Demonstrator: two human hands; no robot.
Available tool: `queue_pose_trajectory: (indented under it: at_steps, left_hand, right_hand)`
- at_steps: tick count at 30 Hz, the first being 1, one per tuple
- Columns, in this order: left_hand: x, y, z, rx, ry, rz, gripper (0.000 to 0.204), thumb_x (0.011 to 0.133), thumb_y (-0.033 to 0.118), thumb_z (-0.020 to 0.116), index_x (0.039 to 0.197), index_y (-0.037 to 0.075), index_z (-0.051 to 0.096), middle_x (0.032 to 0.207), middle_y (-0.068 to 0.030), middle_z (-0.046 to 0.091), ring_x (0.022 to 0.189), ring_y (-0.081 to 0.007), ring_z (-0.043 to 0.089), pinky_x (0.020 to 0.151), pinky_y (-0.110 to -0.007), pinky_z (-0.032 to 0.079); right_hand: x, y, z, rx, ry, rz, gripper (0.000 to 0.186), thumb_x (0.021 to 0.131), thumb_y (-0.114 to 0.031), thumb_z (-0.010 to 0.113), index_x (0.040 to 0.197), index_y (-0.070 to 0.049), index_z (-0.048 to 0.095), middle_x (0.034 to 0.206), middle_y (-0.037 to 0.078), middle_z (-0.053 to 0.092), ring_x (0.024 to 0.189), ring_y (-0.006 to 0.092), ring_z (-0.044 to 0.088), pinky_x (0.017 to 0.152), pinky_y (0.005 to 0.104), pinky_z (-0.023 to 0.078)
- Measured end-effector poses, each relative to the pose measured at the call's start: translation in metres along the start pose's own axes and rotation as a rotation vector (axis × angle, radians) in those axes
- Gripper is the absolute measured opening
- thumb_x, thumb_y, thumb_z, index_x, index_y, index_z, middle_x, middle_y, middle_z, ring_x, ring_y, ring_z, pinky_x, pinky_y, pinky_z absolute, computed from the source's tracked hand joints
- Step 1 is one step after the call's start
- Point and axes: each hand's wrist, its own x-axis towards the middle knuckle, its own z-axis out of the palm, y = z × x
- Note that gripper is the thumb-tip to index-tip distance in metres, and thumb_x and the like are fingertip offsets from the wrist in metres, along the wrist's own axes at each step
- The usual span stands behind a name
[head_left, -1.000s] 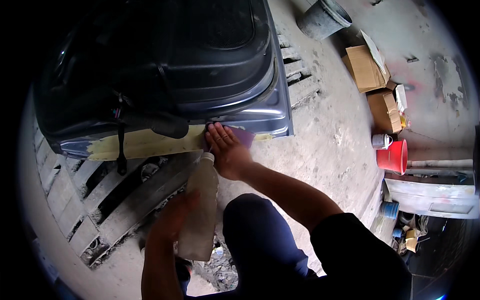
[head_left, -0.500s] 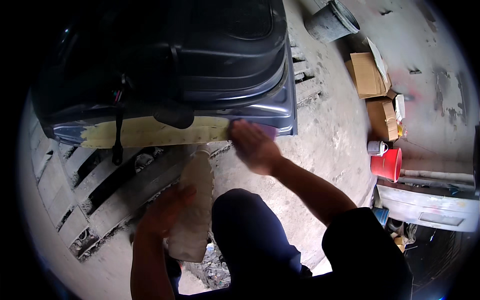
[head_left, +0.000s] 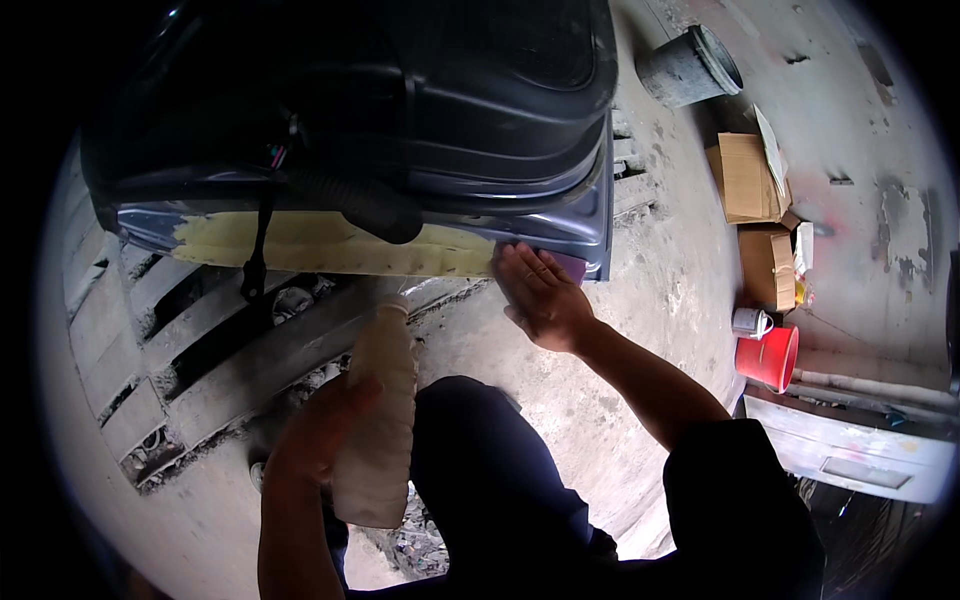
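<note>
- The right hand [head_left: 540,295] lies flat, fingers spread, pressing a small purple sanding sheet [head_left: 572,266] against the dark car panel [head_left: 420,120].
- Just left of that hand runs the panel's yellow filler strip [head_left: 330,245].
- The left hand [head_left: 325,430] is wrapped around 1 pale plastic bottle [head_left: 380,410], held upright, its neck near the strip.
- Under both hands lies a wooden pallet [head_left: 170,350].

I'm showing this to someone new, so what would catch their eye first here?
Probably the pale yellow filler strip along the lower edge of the dark blue-grey car body panel, lying on a wooden pallet at upper left. The right hand presses a purple sanding sheet at the strip's right end; the left hand holds a cloudy plastic bottle, nozzle up.
</note>
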Motion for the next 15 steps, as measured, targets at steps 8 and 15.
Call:
queue_pose_trajectory:
  at_steps: [8,15]
  left_hand:
    - [0.005,-0.009,-0.007,-0.074,-0.028,0.062,0.043,0.093,0.032,0.066,0.123,0.002,0.057,0.099,-0.0049,0.067,0.084,-0.0137,0.066,0.072,-0.031,0.056]
    - [-0.017,-0.013,-0.013,-0.062,0.078,0.063,0.049,0.093,0.032,0.066,0.128,0.000,0.053,0.105,-0.0062,0.065,0.087,-0.0146,0.066,0.070,-0.032,0.056]
  right_hand:
    - [0.100,-0.060,0.029,0.104,-0.071,-0.006,0.070,0.090,-0.039,0.058,0.146,-0.002,0.038,0.151,0.017,0.039,0.144,0.0311,0.029,0.120,0.0449,0.018]
    - [0.054,-0.035,0.021,0.088,0.087,0.028,0.072,0.085,-0.032,0.068,0.143,0.000,0.043,0.152,0.022,0.037,0.142,0.0353,0.034,0.116,0.0517,0.026]
